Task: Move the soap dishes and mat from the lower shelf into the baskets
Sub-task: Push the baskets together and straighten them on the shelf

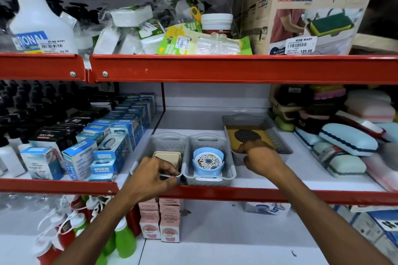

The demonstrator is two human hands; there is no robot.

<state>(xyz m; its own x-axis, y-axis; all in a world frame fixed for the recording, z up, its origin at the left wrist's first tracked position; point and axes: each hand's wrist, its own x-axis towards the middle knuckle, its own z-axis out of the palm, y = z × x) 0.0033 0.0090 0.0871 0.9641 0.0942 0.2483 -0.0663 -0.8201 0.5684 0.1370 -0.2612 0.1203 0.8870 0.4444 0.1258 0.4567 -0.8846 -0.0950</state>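
Observation:
Three grey plastic baskets stand on the middle shelf. The left basket (167, 139) holds beige soap dishes (167, 155). My left hand (154, 173) grips its front rim. The middle basket (207, 137) holds a blue round soap dish (208, 160) with a floral top. The right basket (284, 148), turned at an angle, holds a yellow mat (235, 133) with a dark dotted oval. My right hand (259, 153) holds that basket's front edge, fingers curled over the rim.
Blue and black boxes (103, 146) crowd the shelf left of the baskets. Stacked soap cases and sponges (346, 142) fill the right. The red shelf edge (237, 194) runs just below my hands. Bottles (125, 241) and pink boxes (159, 221) stand on the shelf beneath.

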